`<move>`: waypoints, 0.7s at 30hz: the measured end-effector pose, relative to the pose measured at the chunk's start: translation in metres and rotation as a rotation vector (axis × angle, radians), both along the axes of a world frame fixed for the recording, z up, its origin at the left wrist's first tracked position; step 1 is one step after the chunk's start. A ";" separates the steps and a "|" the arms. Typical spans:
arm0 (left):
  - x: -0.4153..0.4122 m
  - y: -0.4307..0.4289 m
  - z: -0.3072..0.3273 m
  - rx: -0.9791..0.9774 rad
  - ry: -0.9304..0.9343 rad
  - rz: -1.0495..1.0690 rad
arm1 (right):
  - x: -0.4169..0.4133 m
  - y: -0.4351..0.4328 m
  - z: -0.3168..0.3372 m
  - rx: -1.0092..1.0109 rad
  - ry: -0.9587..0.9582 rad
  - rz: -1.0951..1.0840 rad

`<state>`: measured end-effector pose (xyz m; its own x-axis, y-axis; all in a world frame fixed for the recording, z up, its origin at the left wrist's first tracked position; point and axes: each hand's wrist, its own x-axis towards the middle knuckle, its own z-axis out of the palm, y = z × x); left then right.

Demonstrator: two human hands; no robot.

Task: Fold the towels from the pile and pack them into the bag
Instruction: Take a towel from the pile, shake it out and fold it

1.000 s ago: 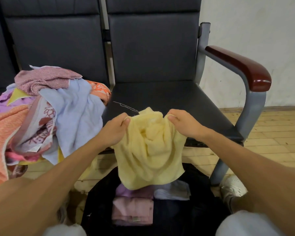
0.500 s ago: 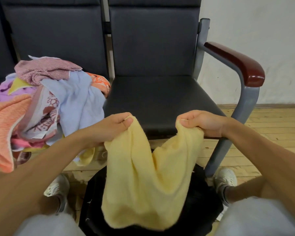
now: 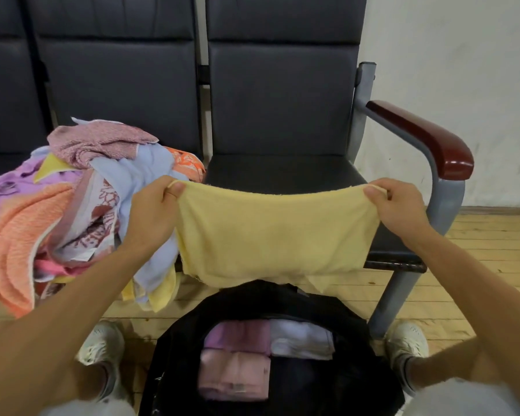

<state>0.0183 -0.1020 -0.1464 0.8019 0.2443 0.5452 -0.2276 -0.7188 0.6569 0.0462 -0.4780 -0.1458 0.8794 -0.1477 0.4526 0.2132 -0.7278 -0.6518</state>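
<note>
Pinching yellow towel (image 3: 273, 235) by top corners, left hand (image 3: 153, 211) and right hand (image 3: 400, 205) fingers curled tight, stretched flat above bag (image 3: 252, 294). Few folded towels (image 3: 237, 364) packed; big pile (image 3: 72, 211) yet to fold.

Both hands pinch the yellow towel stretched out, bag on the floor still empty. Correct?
No: the bag is not empty. The head view shows folded towels, pink, lilac and white, already inside it. Otherwise right: left hand and right hand pinch the yellow towel, stretched out between them.

No readable text; red print (image 3: 105, 209) on white towel (image 3: 86, 235) blurred beyond reading.
</note>
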 end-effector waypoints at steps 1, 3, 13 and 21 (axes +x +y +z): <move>0.000 0.000 0.001 0.025 -0.037 -0.006 | 0.001 0.000 0.001 -0.010 -0.049 -0.012; 0.003 0.004 0.000 0.084 -0.075 -0.016 | 0.003 0.001 -0.001 -0.022 -0.093 -0.034; 0.006 0.011 -0.001 0.047 0.001 -0.085 | 0.007 -0.006 -0.002 -0.043 -0.125 -0.081; 0.007 0.003 -0.001 0.053 0.077 -0.099 | 0.004 -0.016 -0.005 -0.108 -0.045 -0.103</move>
<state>0.0255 -0.0993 -0.1471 0.8605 0.1346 0.4913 -0.2494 -0.7297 0.6367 0.0506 -0.4942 -0.1507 0.8408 -0.1848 0.5089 0.1607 -0.8124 -0.5605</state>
